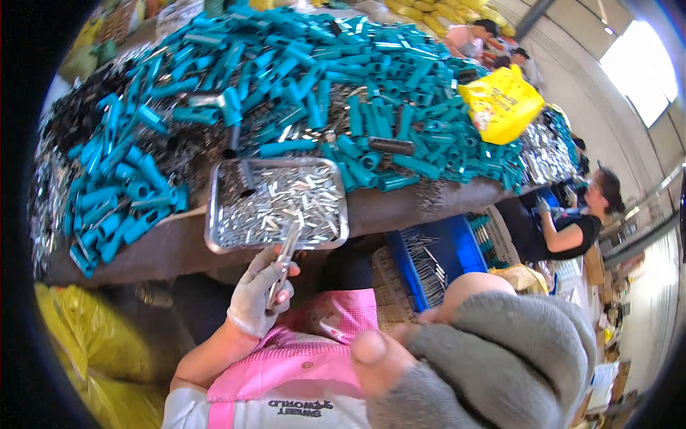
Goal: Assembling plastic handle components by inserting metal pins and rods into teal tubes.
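Observation:
My left hand (259, 299), in a pale glove with bare fingertips, is closed around a slim silver metal piece (284, 263). The piece tilts upward, its upper end in front of the near edge of a shallow metal tray (213, 214). Inside the tray lie many small flat silver strips (286, 204). Raised very close at the lower right, my right hand (493, 350) wears a grey fingerless glove. Its fingers curve loosely and its thumb stands apart, with nothing visible between them. The palm side is hidden.
Teal hollow plastic tubes (421, 107) cover the bench in a large heap, with a yellow plastic bag (504, 106) on it. A blue crate (457, 243) holding metal rods (426, 264) stands right of my legs. Yellow sacks (93, 350) lie left; a co-worker (572, 229) sits right.

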